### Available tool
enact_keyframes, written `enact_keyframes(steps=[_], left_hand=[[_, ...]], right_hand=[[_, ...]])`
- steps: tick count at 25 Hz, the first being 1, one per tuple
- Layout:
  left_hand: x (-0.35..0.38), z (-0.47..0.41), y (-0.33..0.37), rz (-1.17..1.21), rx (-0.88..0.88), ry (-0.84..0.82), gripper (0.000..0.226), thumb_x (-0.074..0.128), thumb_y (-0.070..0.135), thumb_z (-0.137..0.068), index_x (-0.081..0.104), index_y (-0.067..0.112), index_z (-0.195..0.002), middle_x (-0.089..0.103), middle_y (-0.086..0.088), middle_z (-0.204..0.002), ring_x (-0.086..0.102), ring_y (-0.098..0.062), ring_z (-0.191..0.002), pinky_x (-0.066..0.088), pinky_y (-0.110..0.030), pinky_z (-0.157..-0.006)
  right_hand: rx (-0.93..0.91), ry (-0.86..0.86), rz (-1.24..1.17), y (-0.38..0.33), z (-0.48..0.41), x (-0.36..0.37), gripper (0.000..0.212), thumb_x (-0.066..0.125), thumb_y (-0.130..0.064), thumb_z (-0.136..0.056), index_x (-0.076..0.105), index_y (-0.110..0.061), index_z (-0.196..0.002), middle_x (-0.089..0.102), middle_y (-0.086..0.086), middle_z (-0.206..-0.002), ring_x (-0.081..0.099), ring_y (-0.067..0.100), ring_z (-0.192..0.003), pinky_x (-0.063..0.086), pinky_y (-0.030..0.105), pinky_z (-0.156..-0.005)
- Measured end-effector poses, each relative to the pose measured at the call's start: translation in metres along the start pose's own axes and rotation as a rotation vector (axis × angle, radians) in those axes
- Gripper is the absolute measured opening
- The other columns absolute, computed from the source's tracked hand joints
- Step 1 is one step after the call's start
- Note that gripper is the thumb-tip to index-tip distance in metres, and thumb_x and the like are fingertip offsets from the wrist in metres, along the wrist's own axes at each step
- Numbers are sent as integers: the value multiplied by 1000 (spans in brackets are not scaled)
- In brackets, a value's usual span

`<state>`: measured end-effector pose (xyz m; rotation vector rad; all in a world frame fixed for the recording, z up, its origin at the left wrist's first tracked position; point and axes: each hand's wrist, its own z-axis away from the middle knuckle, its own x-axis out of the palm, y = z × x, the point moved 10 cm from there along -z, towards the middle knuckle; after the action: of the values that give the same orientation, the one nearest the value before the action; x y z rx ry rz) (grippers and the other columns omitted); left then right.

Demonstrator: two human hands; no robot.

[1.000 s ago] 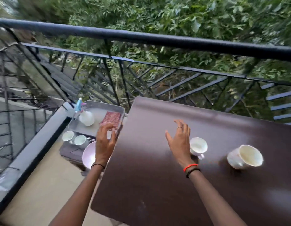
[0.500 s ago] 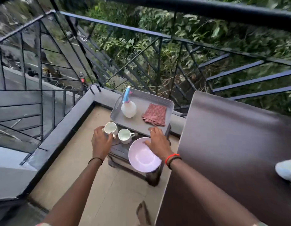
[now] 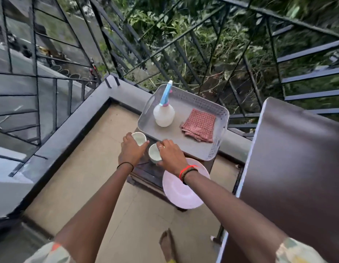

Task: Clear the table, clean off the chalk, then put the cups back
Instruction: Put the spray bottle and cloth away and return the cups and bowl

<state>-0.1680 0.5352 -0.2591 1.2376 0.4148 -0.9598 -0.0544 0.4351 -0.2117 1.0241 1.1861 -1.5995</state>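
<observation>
Two white cups stand on a low dark stool (image 3: 145, 172) left of the brown table (image 3: 297, 168). My left hand (image 3: 131, 151) grips the left cup (image 3: 139, 138) from its near side. My right hand (image 3: 169, 155) holds the right cup (image 3: 154, 154), fingers curled over its rim. A pink plate (image 3: 181, 192) lies under my right wrist on the stool. Behind the cups a grey tray (image 3: 202, 150) carries a white spray bottle (image 3: 164, 113) with a blue nozzle and a folded red checked cloth (image 3: 200, 125).
A black metal railing (image 3: 183, 46) and a low grey ledge (image 3: 73, 128) close the balcony corner behind the stool. The tiled floor (image 3: 92, 175) lies to the left. My bare foot (image 3: 167, 243) stands near the table's edge.
The view has turned from the table down to the stool. Both hands moved off the table and plate and closed round the two cups on the stool.
</observation>
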Motion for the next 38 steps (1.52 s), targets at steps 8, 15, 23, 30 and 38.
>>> enact_keyframes(steps=[8, 15, 23, 30, 38], left_hand=[[7, -16, -8, -43, -6, -57, 75, 85, 34, -68, 49, -1, -123, 52, -21, -124, 57, -41, -110, 49, -50, -90], [-10, -4, -10, 48, -36, 3, 57, 82, 25, -69, 56, 4, -116, 62, -17, -115, 59, -37, -105, 44, -37, -77], [-64, 63, 28, 166, 12, 85, 61, 80, 16, -73, 51, 8, -126, 60, -11, -120, 56, -32, -110, 36, -30, -79], [-75, 159, 122, 281, 136, 55, 57, 83, 15, -71, 50, 14, -118, 54, 3, -102, 52, -19, -92, 36, -17, -72], [4, 285, 223, 229, 270, -132, 57, 82, 20, -71, 54, 16, -121, 60, 4, -102, 57, -19, -93, 37, -26, -76]], right_hand=[[-41, 4, 134, -7, -27, 17, 37, 69, -11, -72, 59, -6, -107, 55, 12, -103, 53, 31, -95, 43, 37, -69], [-69, 39, 116, -18, -26, 12, 46, 75, -13, -62, 57, -6, -104, 53, 12, -105, 52, 29, -95, 41, 35, -72], [116, 67, -290, -14, 27, -34, 71, 74, -26, -65, 42, -2, -123, 47, 14, -117, 45, 31, -107, 42, 38, -93], [372, 271, -569, 55, 150, -115, 83, 78, -27, -66, 37, -3, -134, 43, 11, -125, 39, 27, -118, 34, 32, -100], [667, 522, -595, 170, 347, -148, 68, 81, -36, -65, 50, -5, -117, 50, 8, -113, 46, 26, -108, 38, 30, -91]])
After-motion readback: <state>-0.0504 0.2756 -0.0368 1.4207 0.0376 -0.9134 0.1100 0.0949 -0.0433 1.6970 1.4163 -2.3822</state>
